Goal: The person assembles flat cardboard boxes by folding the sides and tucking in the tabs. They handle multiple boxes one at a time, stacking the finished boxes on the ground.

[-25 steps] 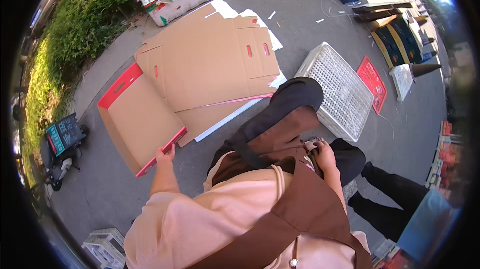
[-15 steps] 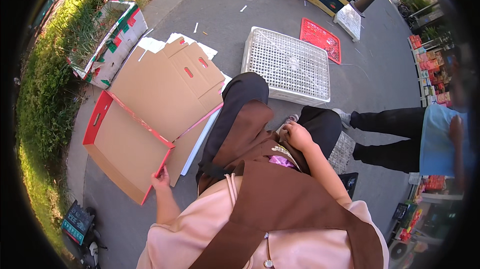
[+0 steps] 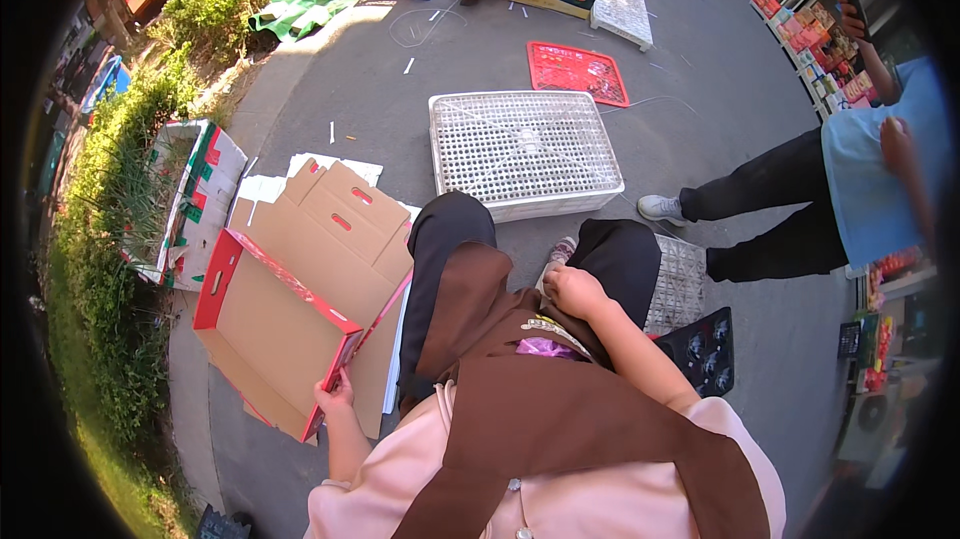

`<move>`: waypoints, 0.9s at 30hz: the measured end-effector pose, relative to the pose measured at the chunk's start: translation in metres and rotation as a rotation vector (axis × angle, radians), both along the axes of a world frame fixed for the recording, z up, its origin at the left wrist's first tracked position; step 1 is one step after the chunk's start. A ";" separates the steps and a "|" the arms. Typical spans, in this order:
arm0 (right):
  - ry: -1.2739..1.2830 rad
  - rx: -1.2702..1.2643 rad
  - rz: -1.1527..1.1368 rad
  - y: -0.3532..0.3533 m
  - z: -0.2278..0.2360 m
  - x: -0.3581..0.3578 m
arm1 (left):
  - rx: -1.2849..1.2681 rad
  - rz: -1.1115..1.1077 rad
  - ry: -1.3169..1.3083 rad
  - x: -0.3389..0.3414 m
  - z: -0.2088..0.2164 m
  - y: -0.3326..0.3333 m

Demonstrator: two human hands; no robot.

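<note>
Leftmost, a green hedge runs along the paving, with a white foam box, patched in red and green and filled with leafy plants, just beside it. Next comes the open cardboard tray, brown inside with red walls, lying over the near left part of some flat brown cardboard. The left hand has its fingers closed on the tray's red end wall, at the side nearest the person's body. Past the cardboard come the person's bent knees, and beyond them a white plastic crate shows its perforated face upward. The right hand rests by the right thigh, fingers curled; whether they hold anything I cannot tell. Farther off lies a red plastic panel. To the right are a greyish crate, a black moulded tray near the right forearm, and another person in light blue, standing
</note>
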State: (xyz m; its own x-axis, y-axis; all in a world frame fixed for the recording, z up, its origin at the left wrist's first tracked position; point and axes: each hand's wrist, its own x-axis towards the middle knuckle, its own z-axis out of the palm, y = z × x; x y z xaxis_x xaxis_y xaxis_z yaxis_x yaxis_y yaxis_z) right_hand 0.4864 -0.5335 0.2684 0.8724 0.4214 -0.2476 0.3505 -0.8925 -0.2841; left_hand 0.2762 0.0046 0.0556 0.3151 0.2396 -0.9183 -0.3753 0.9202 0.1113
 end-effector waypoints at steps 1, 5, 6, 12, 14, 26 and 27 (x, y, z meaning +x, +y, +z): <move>-0.007 0.015 -0.002 -0.002 -0.004 0.000 | -0.010 -0.007 -0.011 -0.003 -0.001 -0.001; 0.009 -0.004 -0.009 -0.004 -0.007 -0.002 | 0.024 -0.079 -0.047 -0.016 -0.007 -0.004; 0.015 -0.006 -0.012 -0.002 -0.004 -0.002 | 0.035 -0.087 -0.049 -0.021 -0.010 -0.002; 0.038 0.024 -0.039 0.000 0.006 -0.003 | 0.153 -0.182 -0.028 -0.008 -0.001 0.010; 0.057 0.052 -0.061 -0.002 0.006 -0.002 | 0.207 -0.220 -0.027 0.004 0.012 0.012; 0.023 0.283 -0.212 -0.012 0.028 0.000 | 0.509 -0.603 -0.191 0.161 0.121 -0.008; 0.019 0.310 -0.230 -0.012 0.031 -0.002 | 0.509 -0.650 -0.236 0.174 0.128 -0.008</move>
